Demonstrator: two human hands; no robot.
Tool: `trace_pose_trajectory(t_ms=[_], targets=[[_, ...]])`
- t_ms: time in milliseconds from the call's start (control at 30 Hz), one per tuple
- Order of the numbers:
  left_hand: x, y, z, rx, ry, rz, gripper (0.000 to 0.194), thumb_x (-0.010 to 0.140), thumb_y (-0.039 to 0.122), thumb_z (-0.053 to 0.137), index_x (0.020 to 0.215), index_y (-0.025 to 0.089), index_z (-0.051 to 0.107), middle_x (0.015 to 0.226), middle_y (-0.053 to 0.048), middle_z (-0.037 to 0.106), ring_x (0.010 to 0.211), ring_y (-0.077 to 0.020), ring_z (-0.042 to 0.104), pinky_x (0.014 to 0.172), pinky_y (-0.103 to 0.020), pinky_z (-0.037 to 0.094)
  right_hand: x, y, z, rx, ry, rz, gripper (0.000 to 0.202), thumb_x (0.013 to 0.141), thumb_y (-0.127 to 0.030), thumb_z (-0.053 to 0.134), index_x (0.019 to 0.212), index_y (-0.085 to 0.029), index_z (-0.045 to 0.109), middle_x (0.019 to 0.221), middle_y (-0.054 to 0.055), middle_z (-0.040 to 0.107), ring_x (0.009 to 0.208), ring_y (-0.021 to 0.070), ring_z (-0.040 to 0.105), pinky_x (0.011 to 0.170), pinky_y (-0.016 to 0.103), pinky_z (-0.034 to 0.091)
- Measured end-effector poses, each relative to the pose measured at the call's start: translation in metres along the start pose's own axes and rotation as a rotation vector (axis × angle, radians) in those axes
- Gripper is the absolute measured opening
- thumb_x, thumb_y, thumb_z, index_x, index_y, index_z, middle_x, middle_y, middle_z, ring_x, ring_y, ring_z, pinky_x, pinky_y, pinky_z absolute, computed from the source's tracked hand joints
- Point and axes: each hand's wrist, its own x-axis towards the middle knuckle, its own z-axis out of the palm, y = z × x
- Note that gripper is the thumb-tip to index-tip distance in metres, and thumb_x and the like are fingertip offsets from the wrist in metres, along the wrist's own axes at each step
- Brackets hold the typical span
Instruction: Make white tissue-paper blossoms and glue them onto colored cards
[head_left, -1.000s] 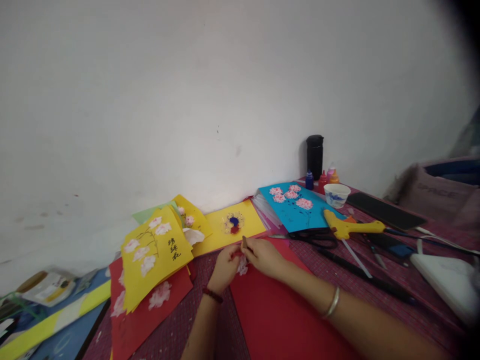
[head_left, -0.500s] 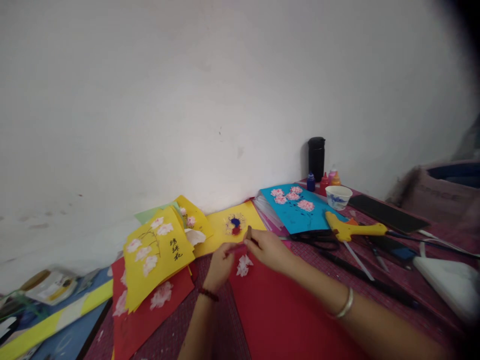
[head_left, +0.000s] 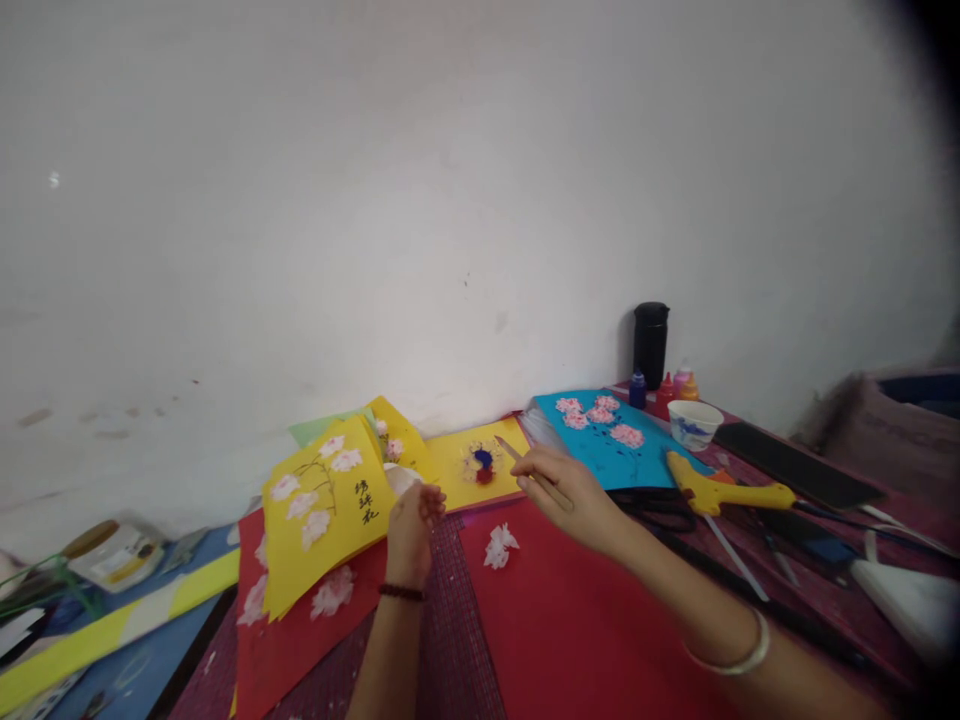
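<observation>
My right hand (head_left: pixel 559 490) is closed round a thin brown stick (head_left: pixel 508 448), its tip pointing up and left over the yellow sheet (head_left: pixel 450 450) with blue and red paint dabs (head_left: pixel 484 464). To the left, my left hand (head_left: pixel 417 510) is raised beside the stack of yellow cards (head_left: pixel 330 540), fingers curled; what it holds, if anything, is hidden. A white tissue (head_left: pixel 403 478) shows just behind it. Below my right hand lies a red sheet (head_left: pixel 577 620) with a crumpled pale pink flower (head_left: pixel 500 547) near its upper left corner.
On the right are a blue flower card (head_left: pixel 645 455), a patterned bowl (head_left: pixel 694 425), paint bottles (head_left: pixel 666 394), a black flask (head_left: pixel 650 344) and a yellow glue gun (head_left: pixel 727 493). A plastic jar (head_left: pixel 116 560) stands at the left. A wall rises behind.
My hands, which were close together above the flower, have moved apart. The left one has gone left toward the yellow cards; the stick in my right hand now shows pointing up and left.
</observation>
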Motion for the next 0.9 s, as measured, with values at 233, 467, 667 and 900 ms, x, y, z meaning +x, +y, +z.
trace_pose_trajectory(t_ms=[233,467,667,900], targets=[[-0.009,-0.001,-0.004,0.514,-0.476,0.011,0.025,0.067,0.033,0.062,0.05,0.018,0.051,0.047,0.005,0.046,0.047,-0.0106,0.04,0.048,-0.023,0.028,-0.005,0.001,0.006,-0.012,-0.078,0.053,0.013,0.089,-0.02,0.044,0.09,-0.019,0.057,0.079,0.002,0.056,0.074,0.0151,0.055,0.067,0.026,0.041],[-0.015,0.006,-0.017,0.986,-0.472,0.111,0.012,0.072,0.02,0.05,0.063,0.017,0.058,0.065,-0.002,0.061,0.064,-0.0176,0.054,0.06,-0.027,0.035,-0.057,0.028,0.016,-0.196,-0.359,0.176,0.023,0.086,-0.015,0.04,0.095,-0.018,0.061,0.092,0.007,0.062,0.084,0.0193,0.058,0.075,0.03,0.044],[-0.023,0.03,-0.014,1.205,-0.217,0.233,0.044,0.076,0.021,0.052,0.12,0.016,0.053,0.125,-0.016,0.054,0.122,-0.0318,0.043,0.1,-0.047,0.03,-0.109,0.05,0.013,-0.372,-0.427,0.315,0.041,0.08,-0.011,0.041,0.114,-0.022,0.06,0.119,0.009,0.059,0.107,0.0245,0.054,0.094,0.04,0.04],[-0.031,0.035,0.012,1.267,0.316,0.652,0.107,0.069,0.037,0.07,0.144,0.016,-0.003,0.152,-0.02,0.009,0.139,-0.0334,0.006,0.11,-0.052,0.012,-0.124,0.063,0.017,-0.379,-0.415,0.328,0.041,0.083,-0.018,0.04,0.119,-0.022,0.06,0.126,0.01,0.056,0.115,0.0246,0.05,0.1,0.042,0.036]])
